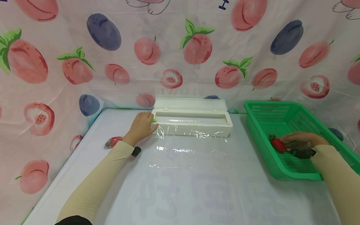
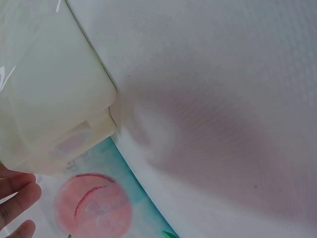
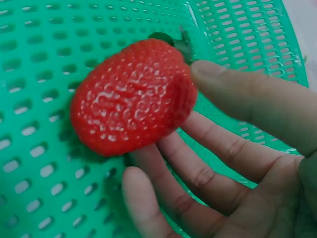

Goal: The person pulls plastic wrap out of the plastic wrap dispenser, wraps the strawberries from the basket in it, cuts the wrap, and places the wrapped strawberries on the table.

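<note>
Looks like you're at the pickup step, right hand (image 1: 303,140) pinching a plump red strawberry (image 3: 131,99), green slotted plastic basket (image 1: 260,151) under those fingers, long white plastic box (image 1: 197,129) by your left hand's (image 1: 141,126) (can't tell if gripping), so probably lift gently next.
</note>
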The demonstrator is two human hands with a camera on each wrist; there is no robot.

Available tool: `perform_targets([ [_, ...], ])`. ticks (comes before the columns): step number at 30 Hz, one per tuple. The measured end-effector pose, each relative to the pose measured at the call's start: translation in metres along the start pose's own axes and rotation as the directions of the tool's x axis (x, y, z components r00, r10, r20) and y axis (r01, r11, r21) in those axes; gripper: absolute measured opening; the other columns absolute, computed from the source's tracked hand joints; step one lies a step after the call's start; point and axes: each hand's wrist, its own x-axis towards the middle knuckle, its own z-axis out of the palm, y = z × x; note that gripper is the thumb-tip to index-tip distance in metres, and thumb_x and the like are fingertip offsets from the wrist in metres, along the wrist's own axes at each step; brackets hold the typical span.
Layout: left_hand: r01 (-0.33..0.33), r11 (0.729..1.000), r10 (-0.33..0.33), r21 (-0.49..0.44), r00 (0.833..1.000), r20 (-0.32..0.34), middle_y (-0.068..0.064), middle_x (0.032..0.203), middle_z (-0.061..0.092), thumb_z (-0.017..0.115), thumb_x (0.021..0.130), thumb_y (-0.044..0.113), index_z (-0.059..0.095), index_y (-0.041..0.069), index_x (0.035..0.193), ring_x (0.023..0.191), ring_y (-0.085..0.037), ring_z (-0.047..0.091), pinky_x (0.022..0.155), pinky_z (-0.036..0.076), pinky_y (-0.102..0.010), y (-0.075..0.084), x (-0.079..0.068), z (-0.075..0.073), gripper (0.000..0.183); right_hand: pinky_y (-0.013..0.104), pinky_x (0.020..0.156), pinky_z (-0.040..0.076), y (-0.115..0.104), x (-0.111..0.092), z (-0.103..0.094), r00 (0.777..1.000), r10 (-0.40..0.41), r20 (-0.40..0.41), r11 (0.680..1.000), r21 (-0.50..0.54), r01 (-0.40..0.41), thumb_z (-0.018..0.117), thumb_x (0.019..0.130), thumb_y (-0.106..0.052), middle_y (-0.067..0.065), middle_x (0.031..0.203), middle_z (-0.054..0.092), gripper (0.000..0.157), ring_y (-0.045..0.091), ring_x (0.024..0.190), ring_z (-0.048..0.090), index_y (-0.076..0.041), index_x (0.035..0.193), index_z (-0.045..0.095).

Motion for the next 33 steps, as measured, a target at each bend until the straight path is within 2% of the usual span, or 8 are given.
perform_targets([
  [7, -0.005, 1.0, 0.005, 0.003, 1.0, -0.009, -0.018, 0.091, 0.059, 0.063, 0.084, 0.029, 0.057, -0.003, 0.09, 0.089, -0.036, 0.059, 0.091, 0.044, -0.046, -0.001, 0.0, 0.001, 0.034, 0.042, 0.099, 0.047, -0.004, 0.002, 0.006, 1.0, 0.006, -0.027, 0.999, -0.044, -0.007, 0.044, 0.099, -0.024, 0.033, 0.144, 0.032, 0.059, 0.043, 0.128, 0.043, 0.017, 0.138, 0.028],
  [14, 0.001, 1.0, -0.001, 0.005, 1.0, 0.006, -0.018, 0.093, 0.059, 0.063, 0.084, 0.03, 0.057, -0.004, 0.091, 0.09, -0.035, 0.059, 0.091, 0.044, -0.046, -0.001, 0.0, 0.001, 0.035, 0.045, 0.099, 0.046, -0.007, 0.002, 0.01, 0.999, 0.018, -0.045, 0.999, -0.051, -0.02, 0.045, 0.099, -0.027, 0.031, 0.144, 0.035, 0.058, 0.046, 0.128, 0.041, 0.014, 0.138, 0.032],
  [17, 0.004, 1.0, -0.004, 0.008, 1.0, 0.01, -0.018, 0.093, 0.06, 0.063, 0.084, 0.031, 0.057, -0.004, 0.092, 0.09, -0.035, 0.059, 0.092, 0.044, -0.046, 0.0, 0.0, 0.001, 0.037, 0.046, 0.1, 0.045, -0.01, 0.002, 0.013, 0.999, 0.015, -0.041, 0.998, -0.06, -0.017, 0.045, 0.099, -0.029, 0.034, 0.144, 0.031, 0.06, 0.048, 0.129, 0.037, 0.015, 0.138, 0.031],
  [21, 0.004, 1.0, -0.004, 0.009, 1.0, 0.016, -0.018, 0.094, 0.06, 0.063, 0.084, 0.031, 0.057, -0.004, 0.092, 0.092, -0.035, 0.059, 0.092, 0.044, -0.046, 0.0, 0.0, 0.001, 0.037, 0.041, 0.097, 0.048, -0.014, 0.006, 0.017, 0.999, 0.014, -0.046, 0.997, -0.076, -0.017, 0.047, 0.098, -0.031, 0.035, 0.143, 0.031, 0.063, 0.041, 0.126, 0.045, 0.016, 0.137, 0.031],
  [24, 0.007, 1.0, -0.007, 0.007, 1.0, 0.022, -0.018, 0.094, 0.059, 0.062, 0.085, 0.031, 0.057, -0.004, 0.093, 0.092, -0.035, 0.059, 0.092, 0.043, -0.046, -0.001, 0.0, 0.002, 0.036, 0.038, 0.093, 0.051, -0.016, 0.009, 0.017, 0.998, 0.03, -0.058, 0.995, -0.096, -0.036, 0.049, 0.097, -0.033, 0.029, 0.137, 0.043, 0.063, 0.03, 0.119, 0.054, 0.015, 0.136, 0.034],
  [27, 0.01, 1.0, -0.01, 0.006, 1.0, 0.03, -0.018, 0.094, 0.059, 0.062, 0.085, 0.03, 0.057, -0.003, 0.093, 0.092, -0.035, 0.059, 0.093, 0.043, -0.046, 0.0, 0.0, 0.001, 0.035, 0.038, 0.092, 0.051, -0.016, 0.01, 0.016, 0.998, 0.032, -0.051, 0.994, -0.098, -0.037, 0.049, 0.097, -0.032, 0.022, 0.132, 0.051, 0.063, 0.026, 0.116, 0.057, 0.015, 0.136, 0.034],
  [29, 0.011, 1.0, -0.012, 0.004, 1.0, 0.028, -0.018, 0.094, 0.059, 0.062, 0.085, 0.03, 0.057, -0.003, 0.093, 0.092, -0.035, 0.059, 0.093, 0.043, -0.046, 0.0, 0.0, 0.001, 0.035, 0.038, 0.094, 0.051, -0.016, 0.009, 0.016, 0.999, 0.017, -0.035, 0.997, -0.076, -0.02, 0.047, 0.098, -0.03, 0.029, 0.135, 0.045, 0.062, 0.028, 0.119, 0.055, 0.016, 0.136, 0.032],
  [33, 0.007, 1.0, -0.007, 0.004, 1.0, 0.015, -0.018, 0.093, 0.059, 0.063, 0.085, 0.03, 0.057, -0.003, 0.092, 0.091, -0.036, 0.059, 0.092, 0.044, -0.046, 0.0, 0.0, 0.0, 0.035, 0.037, 0.096, 0.05, -0.015, 0.008, 0.013, 1.0, -0.017, -0.016, 0.999, -0.027, 0.017, 0.044, 0.099, -0.027, 0.029, 0.141, 0.038, 0.055, 0.029, 0.124, 0.05, 0.013, 0.136, 0.035],
])
